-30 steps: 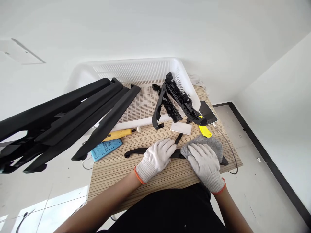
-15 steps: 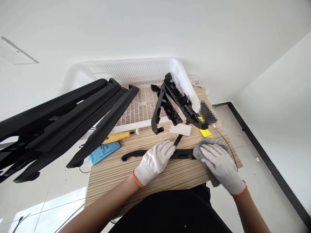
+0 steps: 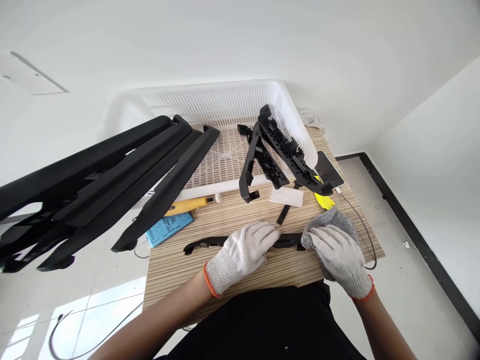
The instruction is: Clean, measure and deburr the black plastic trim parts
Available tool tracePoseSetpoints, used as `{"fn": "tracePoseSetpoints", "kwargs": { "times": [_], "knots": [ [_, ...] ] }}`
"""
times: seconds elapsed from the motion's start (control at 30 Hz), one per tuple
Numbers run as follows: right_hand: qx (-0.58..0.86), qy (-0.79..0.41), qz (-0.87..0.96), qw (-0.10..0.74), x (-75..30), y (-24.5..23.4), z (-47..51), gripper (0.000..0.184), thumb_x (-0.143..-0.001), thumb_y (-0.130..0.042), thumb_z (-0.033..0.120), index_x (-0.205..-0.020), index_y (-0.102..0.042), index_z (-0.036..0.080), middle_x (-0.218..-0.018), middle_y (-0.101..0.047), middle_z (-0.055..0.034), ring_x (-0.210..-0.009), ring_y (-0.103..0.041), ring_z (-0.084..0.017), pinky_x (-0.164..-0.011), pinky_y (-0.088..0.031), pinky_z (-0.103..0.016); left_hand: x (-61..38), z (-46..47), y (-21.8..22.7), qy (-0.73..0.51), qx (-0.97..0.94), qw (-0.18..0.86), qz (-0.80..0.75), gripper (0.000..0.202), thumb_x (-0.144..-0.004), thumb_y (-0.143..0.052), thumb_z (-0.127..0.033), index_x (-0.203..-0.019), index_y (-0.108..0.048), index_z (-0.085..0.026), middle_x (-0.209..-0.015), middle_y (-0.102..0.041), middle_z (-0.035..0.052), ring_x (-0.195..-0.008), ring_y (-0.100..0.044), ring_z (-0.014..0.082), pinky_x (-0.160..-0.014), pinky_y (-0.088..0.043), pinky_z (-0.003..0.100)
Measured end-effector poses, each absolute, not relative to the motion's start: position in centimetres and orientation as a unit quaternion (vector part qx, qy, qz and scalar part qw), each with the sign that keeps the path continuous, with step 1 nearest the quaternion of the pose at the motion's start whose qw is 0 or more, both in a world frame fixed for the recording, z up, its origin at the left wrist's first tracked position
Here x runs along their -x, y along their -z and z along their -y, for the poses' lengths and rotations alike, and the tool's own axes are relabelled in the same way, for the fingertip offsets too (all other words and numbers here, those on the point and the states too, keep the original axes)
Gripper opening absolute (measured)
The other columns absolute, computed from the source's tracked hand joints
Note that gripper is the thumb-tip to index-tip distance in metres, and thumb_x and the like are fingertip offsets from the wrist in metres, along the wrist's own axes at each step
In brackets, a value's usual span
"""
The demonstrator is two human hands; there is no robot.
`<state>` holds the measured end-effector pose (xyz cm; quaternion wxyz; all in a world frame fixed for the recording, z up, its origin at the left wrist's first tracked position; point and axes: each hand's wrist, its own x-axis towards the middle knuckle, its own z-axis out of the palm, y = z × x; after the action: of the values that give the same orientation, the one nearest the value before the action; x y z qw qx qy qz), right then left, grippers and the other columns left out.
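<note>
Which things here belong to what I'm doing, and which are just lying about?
In the job: black strip under the left hand; grey cloth under the right hand; likely the black parts at the basket.
Apparently lying about: phone, blue item.

Relative to one second earlier, the right hand (image 3: 339,254), in a white knitted glove with an orange cuff, has moved the grey fabric cloth (image 3: 340,219) rightward along the slender black bar (image 3: 290,241). More bar lies bare beside the likewise gloved left hand (image 3: 248,249); its right tip, formerly projecting, is hidden.
</note>
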<state>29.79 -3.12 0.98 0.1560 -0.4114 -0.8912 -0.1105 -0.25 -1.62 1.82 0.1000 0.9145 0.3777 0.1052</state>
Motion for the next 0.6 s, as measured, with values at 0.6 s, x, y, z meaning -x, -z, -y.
{"fn": "tracePoseSetpoints", "kwargs": {
  "times": [0.6],
  "knots": [
    [0.545, -0.116, 0.772, 0.307, -27.6, -1.9, 1.2, 0.040, -0.104, -0.051, 0.050, -0.114, -0.075, 0.020, -0.095, -0.076, -0.0090, -0.085, -0.074, -0.023, -0.075, -0.061, -0.036, 4.6, 3.7, -7.4, 0.151, -0.799, 0.241, -0.529, 0.023, -0.085, -0.051, -0.035, -0.104, -0.059, -0.027, -0.060, -0.049, -0.0021, -0.051, -0.048, 0.0170, -0.051, -0.015, 0.027]
  ]
}}
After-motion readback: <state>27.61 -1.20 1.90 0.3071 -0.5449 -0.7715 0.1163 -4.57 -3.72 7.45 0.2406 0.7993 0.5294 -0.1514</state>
